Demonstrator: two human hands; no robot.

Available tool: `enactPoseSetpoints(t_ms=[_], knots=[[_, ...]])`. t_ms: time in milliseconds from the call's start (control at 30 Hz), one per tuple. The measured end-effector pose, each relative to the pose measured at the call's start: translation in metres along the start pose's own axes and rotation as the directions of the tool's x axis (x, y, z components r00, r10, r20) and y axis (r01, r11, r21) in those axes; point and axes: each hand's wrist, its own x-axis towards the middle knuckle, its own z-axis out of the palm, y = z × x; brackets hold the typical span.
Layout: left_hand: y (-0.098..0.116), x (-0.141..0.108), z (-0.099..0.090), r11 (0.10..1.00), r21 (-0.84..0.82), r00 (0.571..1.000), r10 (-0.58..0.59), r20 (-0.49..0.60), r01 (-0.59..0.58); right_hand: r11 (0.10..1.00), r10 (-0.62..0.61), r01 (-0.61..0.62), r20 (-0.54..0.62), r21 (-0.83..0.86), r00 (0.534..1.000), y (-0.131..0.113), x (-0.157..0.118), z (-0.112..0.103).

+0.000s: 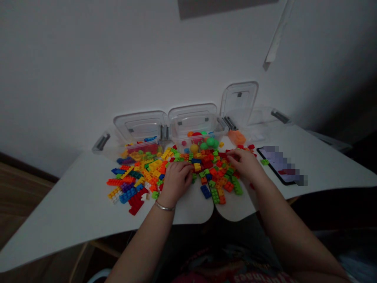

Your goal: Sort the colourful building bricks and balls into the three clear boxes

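Note:
Colourful toy bricks (150, 169) lie in a wide heap on the white table (73, 200). Over the middle of the heap is my left hand (177, 180), with a bracelet at its wrist. Its fingers curve toward a yellow brick (197, 167) and a blue one beside it; whether they grip anything is hidden. My right hand (243, 162) is at the heap's right side, thumb and forefinger bent close to red bricks (224, 155). What lies between those fingertips is too small to make out.
Three clear bins with raised lids stand along the wall. The left bin (144, 147) holds bricks, the middle bin (197, 137) coloured balls, the right one an orange piece (237, 137). A phone (278, 165) lies at the right with small bricks on it.

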Motion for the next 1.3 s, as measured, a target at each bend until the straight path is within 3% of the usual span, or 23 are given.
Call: enactPoseSetpoints(t_ms=[133,267,467,567,667,867,1300], knots=[[0.001,0.0,0.0,1.0,0.011,1.0,0.026,-0.001,-0.026,0.988,-0.086,0.089,0.034,-0.129,0.996,0.005,-0.008,0.016],[0.0,0.0,0.002,1.0,0.019,1.0,0.025,0.003,-0.025,0.987,-0.09,0.091,0.01,-0.129,0.996,0.0,-0.009,0.025],[-0.001,0.0,0.002,0.998,0.056,0.999,-0.019,0.049,0.016,0.984,-0.102,0.11,0.063,-0.139,0.993,-0.005,-0.01,0.024],[0.001,-0.001,0.0,0.999,0.05,1.0,-0.019,0.007,0.019,0.977,-0.111,0.125,0.086,-0.175,0.99,-0.005,-0.013,0.02],[0.004,-0.001,-0.002,0.997,0.042,0.998,0.066,-0.024,-0.065,0.962,-0.132,0.159,0.133,-0.22,0.982,-0.005,-0.016,0.017],[0.006,0.0,0.001,0.963,0.053,0.963,0.261,0.059,-0.264,0.938,-0.155,0.187,0.129,-0.293,0.979,-0.005,-0.017,0.022],[0.004,0.0,0.002,0.968,0.141,0.978,0.204,0.041,-0.208,0.913,-0.135,0.158,0.087,-0.376,0.987,-0.007,-0.016,0.022]])
